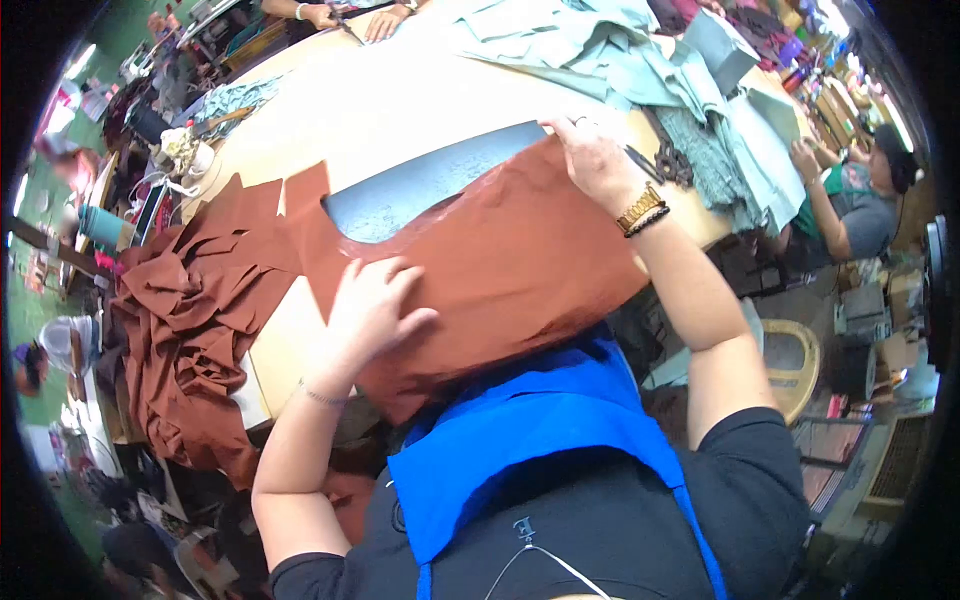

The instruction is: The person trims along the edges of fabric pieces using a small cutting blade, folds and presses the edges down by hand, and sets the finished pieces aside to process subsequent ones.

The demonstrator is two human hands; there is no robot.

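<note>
Both hands on the rust-brown sheet point(500, 260) at the bench's point(370, 95) near edge!

Right hand point(598, 165) pinches the sheet's upper corner between thumb and fingers; left hand point(375, 305) lies flat on its left part, fingers spread and released, gripping nothing. A blue-grey panel point(430, 190) shows along the curved cut-out, brown pieces point(190, 320) heap over the left edge, and pale green pieces point(640, 60) sprawl to the right.
</note>
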